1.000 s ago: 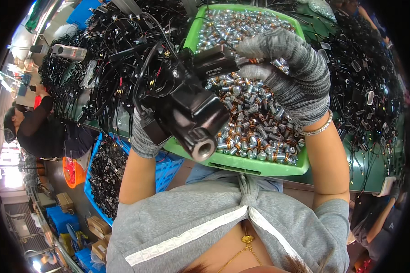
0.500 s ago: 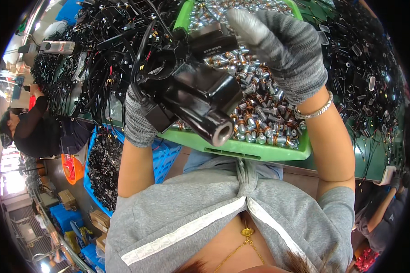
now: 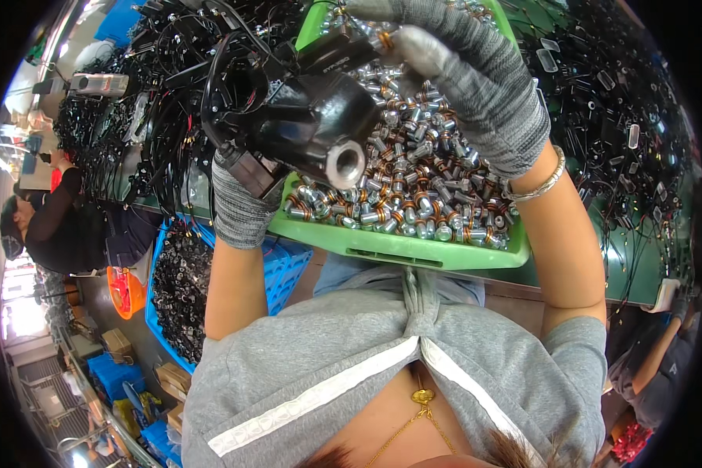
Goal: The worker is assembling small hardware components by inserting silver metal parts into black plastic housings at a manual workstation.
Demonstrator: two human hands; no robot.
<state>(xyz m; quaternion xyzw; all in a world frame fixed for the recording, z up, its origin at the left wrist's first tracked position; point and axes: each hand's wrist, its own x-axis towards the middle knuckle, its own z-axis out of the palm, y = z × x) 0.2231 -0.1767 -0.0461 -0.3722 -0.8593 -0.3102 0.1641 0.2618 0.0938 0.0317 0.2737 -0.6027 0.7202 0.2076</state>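
Note:
My left hand (image 3: 240,204), in a grey knit glove, grips a black metal part (image 3: 308,129) with a round silver threaded port facing me and black cables trailing from it. My right hand (image 3: 476,86), also gloved, pinches a small silver fitting with a copper ring (image 3: 384,39) against the top of the black part. Both hands are raised over a green tray (image 3: 398,248) filled with several small silver fittings with copper rings (image 3: 413,187).
Heaps of black cabled parts (image 3: 608,117) cover the green bench left and right of the tray. A blue crate (image 3: 181,288) of black parts sits below on the left. A person in black (image 3: 54,218) works at far left; another person's arm (image 3: 651,366) shows at lower right.
Both hands lifted the black part closer to the camera and turned it, so its silver port faces me more squarely. The right hand's fingers moved onto its top.

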